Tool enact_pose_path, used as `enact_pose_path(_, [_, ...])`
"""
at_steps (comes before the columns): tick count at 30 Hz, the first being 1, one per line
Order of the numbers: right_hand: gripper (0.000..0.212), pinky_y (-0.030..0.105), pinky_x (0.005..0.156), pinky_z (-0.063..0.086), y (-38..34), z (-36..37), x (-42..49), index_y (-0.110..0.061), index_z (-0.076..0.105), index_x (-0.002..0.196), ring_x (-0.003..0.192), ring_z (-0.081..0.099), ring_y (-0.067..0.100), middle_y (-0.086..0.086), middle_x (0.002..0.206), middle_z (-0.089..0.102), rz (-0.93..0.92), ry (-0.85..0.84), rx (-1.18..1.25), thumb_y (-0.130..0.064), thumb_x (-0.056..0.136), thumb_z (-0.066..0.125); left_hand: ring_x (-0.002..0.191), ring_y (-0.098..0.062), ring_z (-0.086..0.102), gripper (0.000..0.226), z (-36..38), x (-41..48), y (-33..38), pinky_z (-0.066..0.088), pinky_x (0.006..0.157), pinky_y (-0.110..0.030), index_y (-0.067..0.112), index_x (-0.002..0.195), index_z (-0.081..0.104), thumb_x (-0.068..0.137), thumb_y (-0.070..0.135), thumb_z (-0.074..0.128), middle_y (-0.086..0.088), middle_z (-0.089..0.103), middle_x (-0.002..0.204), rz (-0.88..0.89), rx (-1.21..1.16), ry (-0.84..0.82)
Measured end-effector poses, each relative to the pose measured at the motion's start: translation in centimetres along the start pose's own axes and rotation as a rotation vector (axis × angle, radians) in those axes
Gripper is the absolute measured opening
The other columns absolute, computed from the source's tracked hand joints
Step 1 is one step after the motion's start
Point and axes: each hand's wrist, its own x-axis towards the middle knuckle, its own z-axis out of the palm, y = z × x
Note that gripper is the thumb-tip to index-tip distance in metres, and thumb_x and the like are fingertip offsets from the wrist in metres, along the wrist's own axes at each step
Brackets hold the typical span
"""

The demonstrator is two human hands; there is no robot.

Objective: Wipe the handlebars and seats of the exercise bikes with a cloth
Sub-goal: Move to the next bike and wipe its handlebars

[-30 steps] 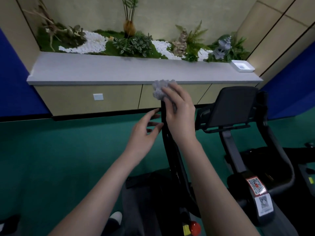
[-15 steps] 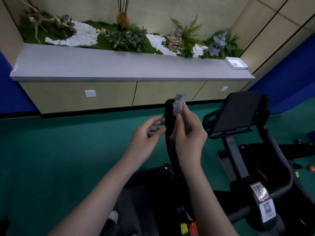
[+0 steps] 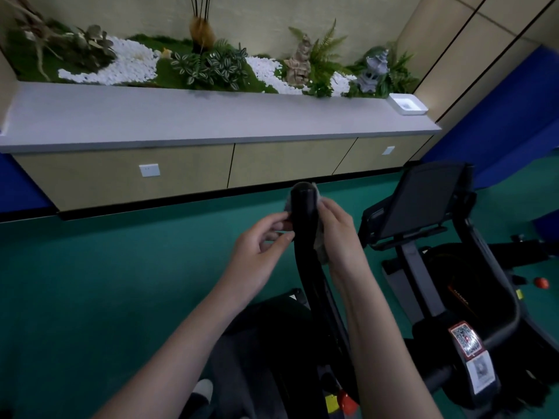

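A black upright handlebar (image 3: 304, 213) of the exercise bike rises in front of me, its rounded end at the top. A small grey cloth (image 3: 321, 249) is wrapped behind and around the bar, mostly hidden. My right hand (image 3: 338, 237) grips the cloth against the bar's right side. On the left side, my left hand (image 3: 260, 249) pinches the cloth's other edge with fingers curled. The bike's dark console screen (image 3: 423, 201) stands to the right on its black frame (image 3: 472, 297).
A long grey counter (image 3: 211, 119) with beige cabinets runs across the back, with plants and white pebbles behind it and a white tray (image 3: 407, 104) at its right end. Green floor (image 3: 106, 282) lies to the left. QR stickers (image 3: 467, 343) and a red knob (image 3: 348, 400) sit low on the bike.
My right hand slid the cloth down from the top of the handlebar, baring its end. My left hand moved in and took the cloth's left edge. The view tilted down.
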Motion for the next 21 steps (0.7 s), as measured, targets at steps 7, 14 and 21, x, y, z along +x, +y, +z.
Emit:
enact_pose_path(7, [0.017,0.037,0.082,0.052,0.1,1.0,-0.8,-0.022,0.061,0.107,0.092,0.067,0.019,0.004,0.096,0.07,-0.167,0.247,-0.078,-0.014,0.099,0.047,0.085,-0.005,0.062,0.032,-0.1,0.3,-0.5,0.047,0.076,-0.014,0.033,0.104,0.06,0.09,0.005,0.059,0.011,0.065,0.095,-0.022,-0.074,-0.021])
enact_pose_path(14, [0.023,0.018,0.084,0.049,0.3,0.8,-2.1,-0.01,0.063,0.113,0.096,0.064,-0.001,-0.012,0.1,0.067,-0.51,0.337,-0.211,-0.002,0.093,0.054,0.082,-0.008,0.061,0.034,0.3,0.3,-0.9,0.047,0.073,-0.018,0.033,0.102,0.061,0.088,0.002,0.06,0.003,0.066,0.098,-0.025,-0.12,0.017])
enact_pose_path(21, [0.018,0.014,0.062,0.044,-6.7,-1.6,3.0,-0.015,0.067,0.107,0.063,0.058,-0.002,-0.019,0.081,0.061,-0.589,-0.327,-0.777,-0.013,0.096,0.053,0.088,-0.007,0.063,0.027,1.4,-0.2,-0.8,0.047,0.077,-0.018,0.027,0.105,0.064,0.088,0.007,0.062,0.002,0.069,0.099,-0.031,-0.176,0.083])
